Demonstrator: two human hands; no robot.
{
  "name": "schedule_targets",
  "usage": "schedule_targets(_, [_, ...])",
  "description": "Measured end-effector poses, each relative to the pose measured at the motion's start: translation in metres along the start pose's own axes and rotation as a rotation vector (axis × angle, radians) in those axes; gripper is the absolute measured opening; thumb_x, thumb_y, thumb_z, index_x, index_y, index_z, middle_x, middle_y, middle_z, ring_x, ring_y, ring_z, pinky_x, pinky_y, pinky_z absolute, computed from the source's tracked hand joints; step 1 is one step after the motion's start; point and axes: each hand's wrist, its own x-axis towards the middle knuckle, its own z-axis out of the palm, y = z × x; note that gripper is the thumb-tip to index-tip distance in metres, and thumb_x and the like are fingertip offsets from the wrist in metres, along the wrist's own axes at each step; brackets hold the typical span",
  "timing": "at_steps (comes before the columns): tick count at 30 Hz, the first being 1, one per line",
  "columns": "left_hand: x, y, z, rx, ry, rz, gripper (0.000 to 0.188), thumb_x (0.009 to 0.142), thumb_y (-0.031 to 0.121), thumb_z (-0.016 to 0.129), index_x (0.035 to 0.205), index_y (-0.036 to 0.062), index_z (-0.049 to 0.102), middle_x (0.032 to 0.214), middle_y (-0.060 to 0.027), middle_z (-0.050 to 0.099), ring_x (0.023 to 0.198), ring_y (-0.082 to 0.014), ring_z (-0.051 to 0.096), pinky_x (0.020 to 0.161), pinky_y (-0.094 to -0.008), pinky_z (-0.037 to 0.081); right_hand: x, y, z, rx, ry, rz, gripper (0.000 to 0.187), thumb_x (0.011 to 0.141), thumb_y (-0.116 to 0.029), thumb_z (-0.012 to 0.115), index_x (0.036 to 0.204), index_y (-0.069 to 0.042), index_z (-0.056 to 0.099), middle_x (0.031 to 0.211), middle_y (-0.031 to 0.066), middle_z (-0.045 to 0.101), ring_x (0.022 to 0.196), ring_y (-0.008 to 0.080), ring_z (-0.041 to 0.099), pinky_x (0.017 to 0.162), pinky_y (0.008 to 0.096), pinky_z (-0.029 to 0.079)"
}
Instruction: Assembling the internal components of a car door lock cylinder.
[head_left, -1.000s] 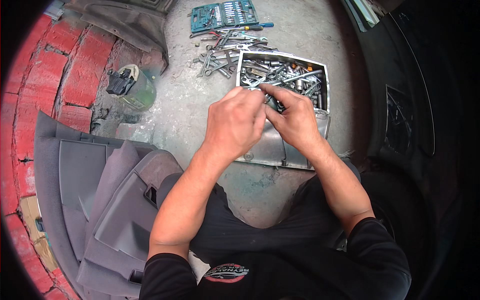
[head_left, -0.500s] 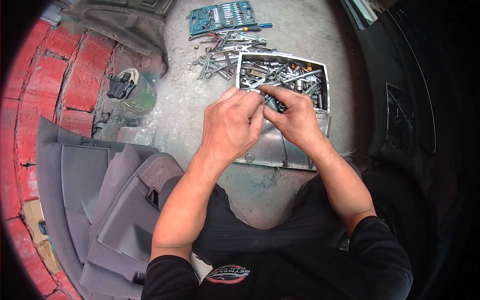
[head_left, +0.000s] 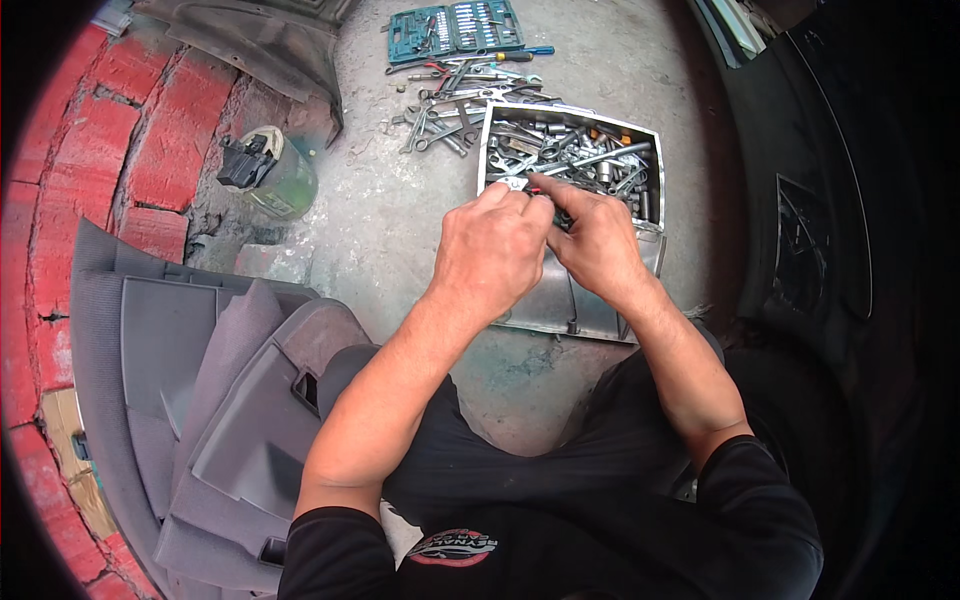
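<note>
My left hand [head_left: 490,243] is closed, its fingers curled at the near side of a metal box [head_left: 657,190] full of loose tools. Against it, my right hand [head_left: 600,238] is bent inward in a pinch, fingertips meeting the left ones. A bit of shiny metal and a speck of red show at the fingertips; what the hands hold is mostly covered by them. Beyond the fingers, wrenches and sockets [head_left: 603,172] lie jumbled inside the box. A grey metal panel [head_left: 540,295] extends from the box toward me, beneath my wrists.
Several loose wrenches [head_left: 440,128] and screwdrivers [head_left: 515,57] lie on the concrete behind the box, below an open teal socket case [head_left: 455,30]. Left are a greenish translucent container [head_left: 285,185], grey door panels [head_left: 165,330] and red bricks [head_left: 155,235]. A dark car body [head_left: 800,230] borders the right.
My left hand has shifted slightly to the right and rolled, its knuckles turned more upward. The right hand stays close to it, moved only a little. The whole view has tilted slightly.
</note>
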Motion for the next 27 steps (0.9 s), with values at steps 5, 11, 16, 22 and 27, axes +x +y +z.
schedule_targets(5, [0.011,0.01,0.003,-0.323,0.056,-0.316,0.009,0.092,0.006,0.063,0.1,0.0024,0.065,0.09,-0.0173,0.071,0.088,-0.0381,0.07,0.075,-0.0489,0.057,0.006,0.016,-0.009,0.186,0.154,0.113,0.043,0.091,-0.025,0.082,0.128,-0.005,0.073,0.114,0.0187,0.078,0.109,0.0277,0.077,0.092,0.039,0.06])
schedule_targets(11, [-0.031,-0.035,0.127,-0.285,-0.301,-0.533,0.028,0.097,0.009,0.054,0.122,0.0016,0.067,0.103,-0.0273,0.074,0.101,-0.0469,0.07,0.095,-0.0516,0.055,0.034,0.051,-0.041,0.686,0.293,0.505,0.051,0.102,-0.022,0.07,0.145,0.002,0.061,0.101,0.0058,0.075,0.066,0.0072,0.061,0.059,0.023,0.048])
schedule_targets(16, [-0.095,-0.046,0.206,0.133,-0.89,-0.239,0.031,0.101,0.014,0.053,0.127,0.0077,0.068,0.131,-0.0216,0.069,0.131,-0.0362,0.059,0.107,-0.0498,0.048,0.025,0.044,-0.036,0.729,0.199,0.447,0.053,0.101,-0.015,0.072,0.148,0.004,0.056,0.1,0.0056,0.074,0.067,0.0076,0.062,0.059,0.0223,0.047])
schedule_targets(22, [-0.092,-0.026,0.234,0.396,-0.464,-0.098,0.032,0.097,0.024,0.065,0.121,0.0036,0.068,0.125,-0.0224,0.069,0.127,-0.0369,0.059,0.11,-0.0487,0.047,0.021,0.059,-0.049,0.793,0.235,0.502,0.05,0.094,-0.012,0.081,0.137,0.007,0.063,0.092,0.0063,0.073,0.072,0.0101,0.068,0.064,0.0242,0.052])
schedule_targets(27, [-0.078,0.014,0.279,-0.106,-0.587,-0.886,0.051,0.101,0.047,0.065,0.112,-0.0026,0.071,0.111,-0.028,0.075,0.109,-0.046,0.071,0.096,-0.0546,0.056,0.025,0.06,-0.05,0.917,0.239,0.523,0.049,0.094,-0.011,0.081,0.136,0.006,0.062,0.107,0.0147,0.08,0.072,0.0108,0.068,0.066,0.0248,0.053])
